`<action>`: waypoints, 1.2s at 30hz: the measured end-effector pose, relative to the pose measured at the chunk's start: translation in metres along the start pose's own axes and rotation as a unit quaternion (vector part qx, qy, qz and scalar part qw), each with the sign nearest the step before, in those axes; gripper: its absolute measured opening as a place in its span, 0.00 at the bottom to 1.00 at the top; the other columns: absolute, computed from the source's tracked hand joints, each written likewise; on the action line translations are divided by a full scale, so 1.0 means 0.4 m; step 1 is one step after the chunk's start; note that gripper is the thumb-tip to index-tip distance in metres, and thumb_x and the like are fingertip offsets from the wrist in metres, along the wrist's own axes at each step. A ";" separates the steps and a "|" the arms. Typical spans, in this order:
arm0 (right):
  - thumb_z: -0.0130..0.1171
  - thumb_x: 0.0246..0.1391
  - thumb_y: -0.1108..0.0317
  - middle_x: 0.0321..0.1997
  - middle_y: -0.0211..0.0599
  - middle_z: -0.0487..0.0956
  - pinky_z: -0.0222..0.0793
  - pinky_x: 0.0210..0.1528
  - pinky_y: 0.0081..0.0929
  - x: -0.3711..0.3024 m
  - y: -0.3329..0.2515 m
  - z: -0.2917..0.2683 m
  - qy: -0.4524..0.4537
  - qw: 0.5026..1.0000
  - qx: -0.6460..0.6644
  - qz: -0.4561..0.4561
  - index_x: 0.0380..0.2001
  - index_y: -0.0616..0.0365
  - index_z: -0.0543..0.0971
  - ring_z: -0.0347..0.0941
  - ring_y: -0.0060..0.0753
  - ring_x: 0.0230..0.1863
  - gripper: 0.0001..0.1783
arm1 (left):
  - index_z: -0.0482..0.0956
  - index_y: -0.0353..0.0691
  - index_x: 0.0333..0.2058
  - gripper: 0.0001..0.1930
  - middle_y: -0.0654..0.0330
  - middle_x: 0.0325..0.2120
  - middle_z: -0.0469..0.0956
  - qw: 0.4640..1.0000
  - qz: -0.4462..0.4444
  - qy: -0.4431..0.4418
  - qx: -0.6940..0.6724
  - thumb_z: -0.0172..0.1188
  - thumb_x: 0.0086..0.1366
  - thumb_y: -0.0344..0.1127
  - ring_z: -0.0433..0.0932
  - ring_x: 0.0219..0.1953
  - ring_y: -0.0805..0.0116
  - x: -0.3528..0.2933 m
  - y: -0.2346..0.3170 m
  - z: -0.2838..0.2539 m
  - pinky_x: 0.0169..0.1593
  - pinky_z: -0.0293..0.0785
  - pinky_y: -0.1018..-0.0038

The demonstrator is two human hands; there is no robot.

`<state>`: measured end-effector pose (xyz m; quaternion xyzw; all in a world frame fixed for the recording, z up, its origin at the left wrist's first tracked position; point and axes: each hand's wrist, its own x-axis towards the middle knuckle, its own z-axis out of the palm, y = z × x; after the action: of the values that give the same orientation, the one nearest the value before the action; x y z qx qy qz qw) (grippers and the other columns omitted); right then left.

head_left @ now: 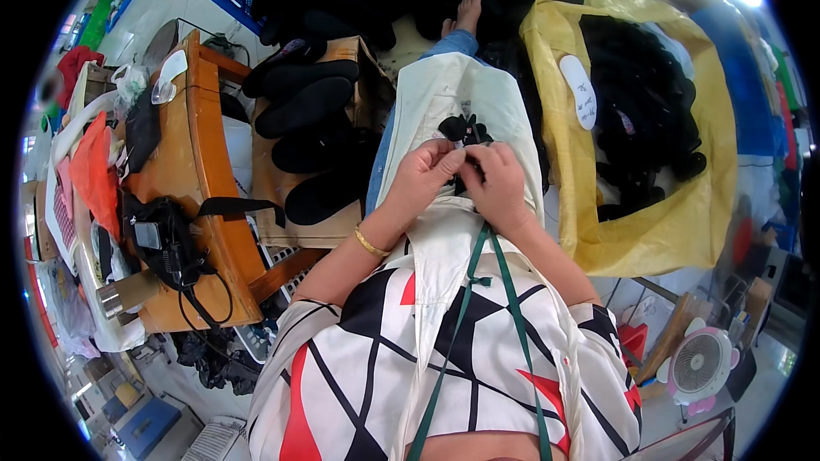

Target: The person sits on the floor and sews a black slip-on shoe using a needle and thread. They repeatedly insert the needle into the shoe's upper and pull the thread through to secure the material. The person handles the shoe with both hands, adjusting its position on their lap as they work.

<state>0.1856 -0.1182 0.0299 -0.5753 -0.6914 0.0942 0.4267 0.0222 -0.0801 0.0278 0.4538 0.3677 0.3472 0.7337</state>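
Observation:
My left hand and my right hand meet over my lap and pinch a small black piece between their fingers. More small black pieces lie just beyond, on the cream apron spread over my legs. A gold bangle circles my left wrist. A green strap hangs down my front. What exactly the fingers hold is partly hidden by them.
A cardboard box of black shoe soles stands to my left. A big yellow sack of black pieces, with a white insole, sits to my right. A wooden table holds a black bag. A small fan stands at lower right.

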 end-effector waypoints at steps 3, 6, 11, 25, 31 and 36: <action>0.67 0.48 0.74 0.30 0.37 0.76 0.72 0.30 0.30 0.000 -0.025 -0.012 -0.058 0.994 0.092 0.027 0.38 0.58 0.80 0.75 0.37 0.30 0.12 | 0.79 0.35 0.45 0.14 0.64 0.39 0.81 0.999 -0.042 0.015 -0.020 0.57 0.73 0.40 0.78 0.38 0.78 0.006 -0.001 -0.014 0.44 0.76 0.80; 0.67 0.51 0.73 0.32 0.34 0.78 0.72 0.33 0.25 -0.004 -0.013 -0.027 -0.028 0.975 0.188 0.117 0.39 0.60 0.79 0.75 0.28 0.31 0.11 | 0.81 0.37 0.44 0.12 0.64 0.39 0.82 0.997 -0.079 0.008 0.022 0.56 0.72 0.39 0.79 0.39 0.78 0.006 0.009 -0.046 0.42 0.78 0.80; 0.66 0.56 0.69 0.30 0.29 0.78 0.71 0.34 0.19 0.011 -0.002 -0.026 -0.103 0.898 0.292 0.312 0.38 0.64 0.80 0.72 0.16 0.30 0.10 | 0.82 0.34 0.41 0.10 0.65 0.34 0.82 0.972 -0.037 -0.081 0.215 0.59 0.70 0.35 0.76 0.36 0.78 -0.020 0.036 -0.048 0.38 0.74 0.80; 0.53 0.67 0.72 0.32 0.28 0.79 0.74 0.41 0.18 0.004 0.050 -0.098 -0.083 0.829 0.429 0.349 0.43 0.63 0.77 0.75 0.17 0.35 0.07 | 0.84 0.39 0.45 0.11 0.61 0.31 0.80 0.961 0.059 -0.049 0.267 0.66 0.63 0.30 0.77 0.33 0.73 -0.033 0.063 -0.052 0.37 0.74 0.77; 0.59 0.63 0.72 0.28 0.25 0.78 0.68 0.32 0.16 0.029 0.017 -0.179 -0.327 0.826 0.335 0.313 0.40 0.59 0.80 0.72 0.15 0.28 0.04 | 0.86 0.43 0.43 0.17 0.62 0.32 0.80 0.851 0.276 -0.112 0.432 0.72 0.52 0.27 0.77 0.32 0.64 -0.041 0.076 -0.043 0.36 0.74 0.73; 0.60 0.60 0.71 0.27 0.32 0.81 0.70 0.32 0.19 0.029 0.033 -0.193 -0.375 0.864 0.284 0.183 0.41 0.59 0.81 0.74 0.22 0.26 0.07 | 0.86 0.44 0.41 0.19 0.65 0.33 0.80 0.824 0.330 -0.124 0.444 0.74 0.47 0.28 0.77 0.34 0.64 -0.037 0.077 -0.040 0.38 0.74 0.72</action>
<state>0.2491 -0.1316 0.0752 -0.4669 -0.6251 0.5709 0.2553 -0.0039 -0.0753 0.0545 0.8640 0.2163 0.3090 0.3336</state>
